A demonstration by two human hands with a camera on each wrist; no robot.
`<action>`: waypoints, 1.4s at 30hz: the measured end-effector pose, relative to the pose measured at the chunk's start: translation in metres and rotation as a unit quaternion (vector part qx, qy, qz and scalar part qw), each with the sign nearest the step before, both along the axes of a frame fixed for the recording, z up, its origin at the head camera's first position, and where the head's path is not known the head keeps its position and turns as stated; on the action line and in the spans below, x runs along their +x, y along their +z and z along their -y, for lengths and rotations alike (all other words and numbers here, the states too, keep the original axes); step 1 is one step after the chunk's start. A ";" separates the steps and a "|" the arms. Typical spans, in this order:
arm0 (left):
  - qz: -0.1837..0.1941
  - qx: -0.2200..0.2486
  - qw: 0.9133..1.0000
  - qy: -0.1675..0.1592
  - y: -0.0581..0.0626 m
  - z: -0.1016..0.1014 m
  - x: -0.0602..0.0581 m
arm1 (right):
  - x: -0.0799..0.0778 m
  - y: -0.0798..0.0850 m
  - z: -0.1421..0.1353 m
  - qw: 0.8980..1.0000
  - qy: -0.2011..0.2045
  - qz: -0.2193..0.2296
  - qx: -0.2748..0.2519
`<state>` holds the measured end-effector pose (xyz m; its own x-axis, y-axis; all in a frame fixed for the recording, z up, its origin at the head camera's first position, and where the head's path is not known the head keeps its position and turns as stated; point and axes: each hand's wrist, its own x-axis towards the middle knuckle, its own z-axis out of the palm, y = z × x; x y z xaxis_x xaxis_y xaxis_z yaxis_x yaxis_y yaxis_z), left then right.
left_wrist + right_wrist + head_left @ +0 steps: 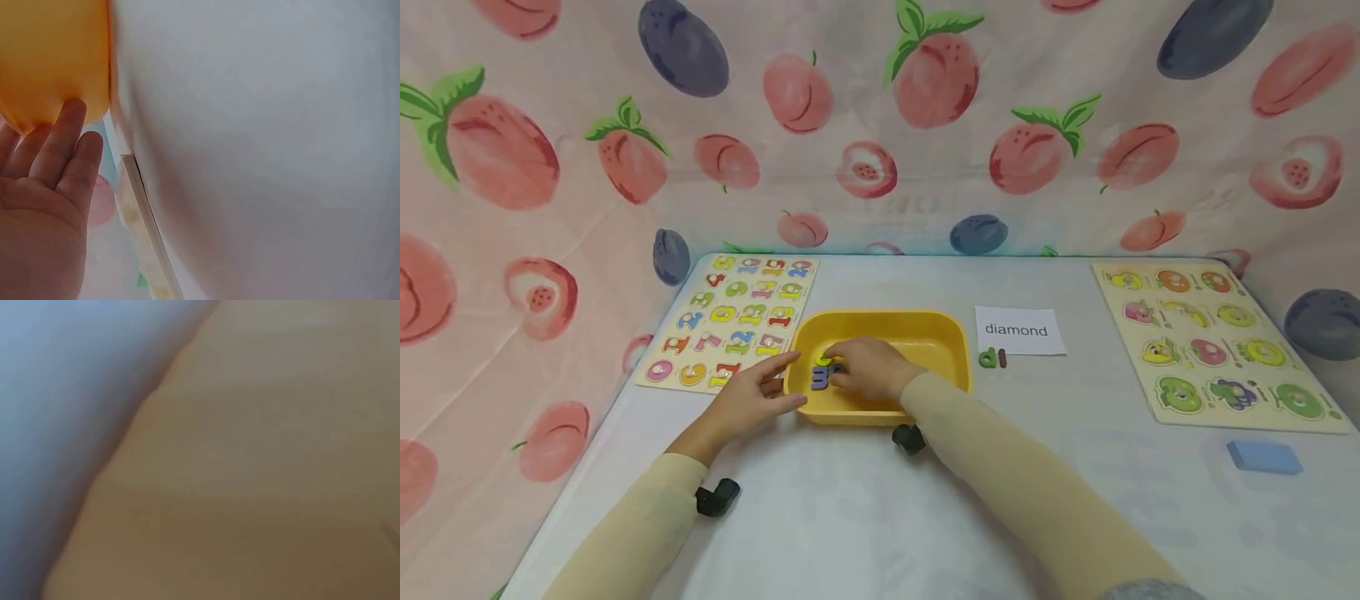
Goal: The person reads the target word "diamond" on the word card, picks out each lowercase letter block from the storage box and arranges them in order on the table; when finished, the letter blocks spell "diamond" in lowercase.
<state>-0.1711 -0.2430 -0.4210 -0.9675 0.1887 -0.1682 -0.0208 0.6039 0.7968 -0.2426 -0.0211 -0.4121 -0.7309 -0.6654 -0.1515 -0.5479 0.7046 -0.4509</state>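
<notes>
A yellow tray [951, 321] stands in the middle of the table. My left hand [745, 408] is at its left end, fingers spread and fairly straight; in the left wrist view the fingertips [74, 109] meet the tray's outer wall [56, 56]. Inside the tray, my right hand [872, 367] reaches down with bent fingers at the left side. By those fingertips lie a purple letter m [819, 378], a yellow letter [824, 360] and a dark small letter, partly covered by the fingers. I cannot tell whether the right fingers pinch one.
Right of the tray lies a card [1021, 331] reading "diamond", with a green letter d [987, 358] and a reddish-brown letter i [1002, 357] below it. A number puzzle board [700, 342] is at left, a fruit puzzle board [1213, 342] at right, near a blue block [1264, 457].
</notes>
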 end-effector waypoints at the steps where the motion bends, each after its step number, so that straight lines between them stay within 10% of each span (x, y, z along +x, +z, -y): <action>1: 0.000 0.000 1.000 -0.001 0.000 0.000 0.000 | -0.001 -0.001 0.000 1.000 0.003 -0.004 0.002; 42: 0.004 -0.016 1.000 0.018 0.002 -0.003 0.001 | -0.001 -0.005 -0.008 0.998 -0.007 -0.020 0.057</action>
